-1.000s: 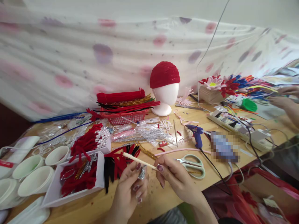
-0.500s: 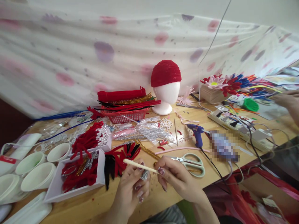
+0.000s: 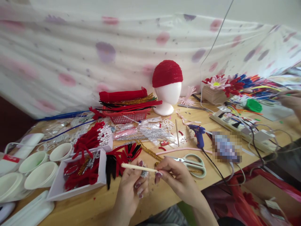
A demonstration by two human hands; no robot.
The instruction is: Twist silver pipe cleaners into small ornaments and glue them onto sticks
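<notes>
My left hand (image 3: 133, 188) is closed, its fingers curled around a small silver glittery piece (image 3: 144, 173) that is mostly hidden. A pale cream stick (image 3: 136, 167), slightly thicker at its left end, lies across the fingertips of this hand. My right hand (image 3: 181, 180) pinches the stick's right end between thumb and fingers. Both hands are above the table's front edge, close together. Just behind the right hand lie scissors (image 3: 194, 163) with pale green handles. Red and black fuzzy stems (image 3: 124, 157) spread on the table behind the left hand.
A white foam head (image 3: 168, 94) wears a red cap. Beside it stands a red basket (image 3: 128, 116) of stems. White boxes (image 3: 102, 168) and cups (image 3: 41, 177) are at left. A blue glue gun (image 3: 198, 133), its cord and a power strip (image 3: 242, 131) lie right. Another person's hand (image 3: 291, 100) shows far right.
Both hands and the cream stick have shifted slightly left and down. The right fingertips have moved a little along the stick. The other person's hand has moved slightly.
</notes>
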